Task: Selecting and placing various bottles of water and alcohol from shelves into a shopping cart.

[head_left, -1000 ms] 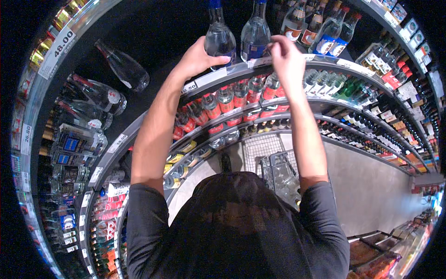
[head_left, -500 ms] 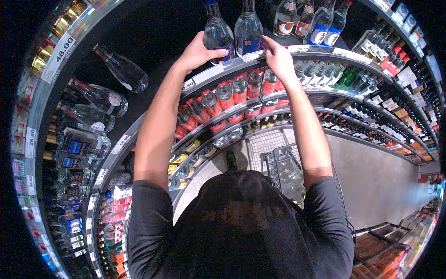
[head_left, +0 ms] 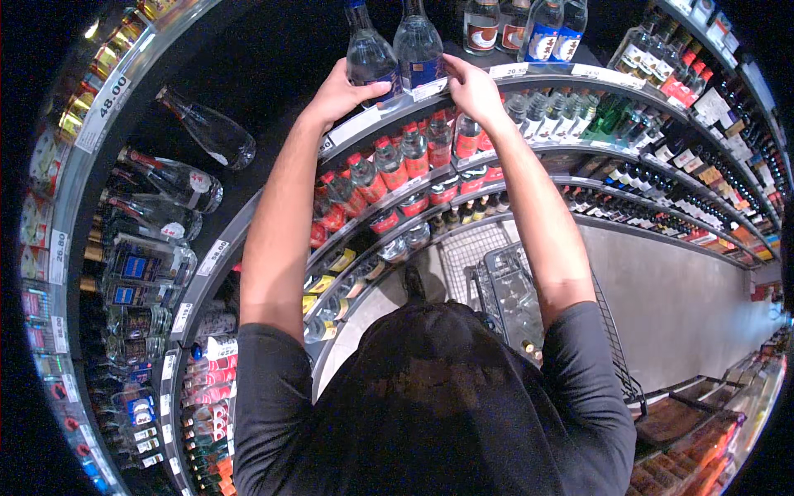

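Observation:
Two clear glass bottles with blue labels stand upright side by side at the front of the upper shelf. My left hand [head_left: 337, 97] is wrapped round the left bottle [head_left: 370, 56], its thumb across the front near the label. Against the outer side of the right bottle [head_left: 418, 45] my right hand [head_left: 477, 93] is closed, fingers bent at label height. Part of its grip is hidden by the hand itself. The shelf's price strip [head_left: 362, 124] runs just below both bottles.
Right of my hands stand bottles with brown-and-white labels [head_left: 480, 31] and blue-and-white labels [head_left: 543, 40]. Red-labelled bottles [head_left: 389, 165] line the shelf below. More clear bottles [head_left: 211, 132] stand at left. A wire shopping cart [head_left: 475, 248] holding a crate of bottles [head_left: 506, 289] is beside me.
The shelves have shifted slightly left and up in the view. Both hands stay at the same two bottles, and the left bottle looks a little closer to the right one.

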The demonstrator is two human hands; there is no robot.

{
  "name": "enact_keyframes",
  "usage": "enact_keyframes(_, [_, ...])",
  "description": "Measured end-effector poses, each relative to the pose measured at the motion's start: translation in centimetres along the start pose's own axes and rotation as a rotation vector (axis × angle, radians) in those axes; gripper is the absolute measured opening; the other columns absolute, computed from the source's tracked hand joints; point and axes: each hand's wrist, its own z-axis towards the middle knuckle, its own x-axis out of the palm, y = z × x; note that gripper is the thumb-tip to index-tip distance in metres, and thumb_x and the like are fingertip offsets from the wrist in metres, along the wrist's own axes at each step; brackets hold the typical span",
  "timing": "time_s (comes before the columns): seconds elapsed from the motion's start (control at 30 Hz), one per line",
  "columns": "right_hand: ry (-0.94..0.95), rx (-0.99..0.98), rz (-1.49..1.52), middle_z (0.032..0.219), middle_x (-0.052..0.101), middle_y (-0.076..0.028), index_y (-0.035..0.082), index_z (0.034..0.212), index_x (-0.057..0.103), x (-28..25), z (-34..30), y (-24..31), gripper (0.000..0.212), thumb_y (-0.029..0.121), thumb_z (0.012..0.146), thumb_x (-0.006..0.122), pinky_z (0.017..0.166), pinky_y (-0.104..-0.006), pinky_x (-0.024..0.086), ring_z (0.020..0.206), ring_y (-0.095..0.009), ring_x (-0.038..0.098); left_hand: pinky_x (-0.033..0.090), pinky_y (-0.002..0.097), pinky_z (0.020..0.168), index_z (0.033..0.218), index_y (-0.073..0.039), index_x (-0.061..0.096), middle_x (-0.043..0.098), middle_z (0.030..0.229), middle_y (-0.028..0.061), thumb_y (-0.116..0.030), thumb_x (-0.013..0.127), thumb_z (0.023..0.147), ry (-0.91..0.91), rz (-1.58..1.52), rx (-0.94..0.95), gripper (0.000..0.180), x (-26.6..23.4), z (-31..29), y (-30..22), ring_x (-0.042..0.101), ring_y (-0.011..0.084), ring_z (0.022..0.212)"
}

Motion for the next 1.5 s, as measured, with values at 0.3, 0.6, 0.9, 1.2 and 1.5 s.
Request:
enact_keyframes(0.3, [-0.079,-0.044,0.154,0.13,0.049,-0.02,0.006,0.142,0.026,-0.3,-5.9,2.5,0.065,0.0,0.081,0.048,0.101,-0.0367,0.038,0.122,-0.033,0.046,0.038,0.0341,0.099,0.131,0.007,0.032,0.05,0.124,0.02,-0.035,0.084,0.064,-0.259,0.192,0.148,0.095,-1.5,-1.1,3.2,0.05,0.0267,0.115])
enact_keyframes(0.6, [0.199,0.763,-0.035,0.125,0.051,-0.025,0.001,0.131,0.04,-3.0,-48.1,-7.1,0.051,0.017,0.086,0.058,0.097,-0.0426,0.041,0.115,-0.039,0.05,0.02,0.0384,0.111,0.143,0.0,0.017,0.024,0.147,0.0211,-0.003,0.063,0.084,-0.169,0.083,0.127,0.074,8.9,-18.3,0.5,0.024,0.028,0.137])
enact_keyframes(0.9, [0.494,1.4,-0.066,0.102,0.062,-0.024,0.005,0.117,0.052,-5.8,-64.9,-0.1,0.063,0.06,0.089,0.039,0.084,-0.0467,0.047,0.097,-0.041,0.059,0.047,0.0338,0.087,0.118,0.0,0.053,0.061,0.108,0.0151,-0.02,0.063,0.083,0.685,0.368,-0.48,0.042,16.1,-35.2,28.2,0.061,0.0262,0.097])
enact_keyframes(1.2, [0.555,1.285,0.064,0.113,0.058,-0.025,0.006,0.128,0.043,-6.7,-65.6,-0.8,0.066,0.059,0.088,0.042,0.09,-0.0443,0.044,0.108,-0.039,0.055,0.048,0.0331,0.088,0.123,0.0,0.051,0.062,0.112,0.0195,-0.023,0.063,0.084,0.837,0.347,-0.589,0.046,18.4,-34.1,26.1,0.061,0.0248,0.103])
enact_keyframes(1.5, [0.43,1.222,0.047,0.115,0.056,-0.024,0.002,0.124,0.046,-3.5,-68.1,-1.9,0.057,0.048,0.09,0.051,0.091,-0.0409,0.044,0.108,-0.038,0.054,0.047,0.0411,0.085,0.113,-0.004,0.061,0.065,0.1,0.0204,-0.04,0.05,0.087,0.981,0.554,-0.641,0.046,8.8,-44.6,33.4,0.061,0.0325,0.098])
